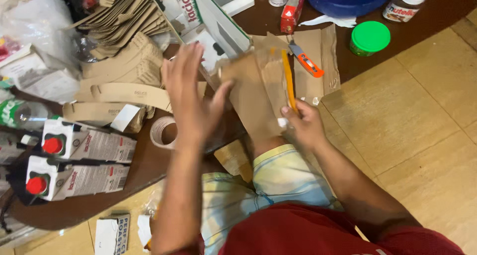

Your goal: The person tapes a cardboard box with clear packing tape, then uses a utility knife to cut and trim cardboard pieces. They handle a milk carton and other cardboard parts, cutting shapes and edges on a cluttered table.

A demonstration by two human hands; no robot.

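Cardboard piece (253, 103) lies at the centre of the work area, above the person's knee, its long axis running from the upper left near the opened carton (218, 24) down to the lower right at the table edge.

Left hand (191, 93): open, fingers spread and slightly blurred, palm facing the left edge of the cardboard piece. The thumb tip touches or nearly touches that edge (which of the two cannot be told). It grips nothing.

Right hand (303, 123): closed around the lower end of a yellow strip-like tool (288, 81), possibly a ruler or a blade handle; its kind cannot be told. The tool stands nearly upright in the picture, along the right edge of the cardboard piece, roughly parallel to its long axis. A small white scrap shows at the fingertips.

Position relation: the cardboard piece lies between the two hands, to the right of the left hand and to the left of the right hand. The right hand is at its lower corner and is the nearer one.

Surroundings: an orange utility knife (306, 60) rests on a flat cardboard sheet (318, 71) just beyond the yellow tool. A tape roll (161, 132) lies below the left hand. Two white cartons with red caps (74, 160) lie well apart at the left, on the dark brown table (144, 165). A green-lidded jar (370, 38) stands at the far right.
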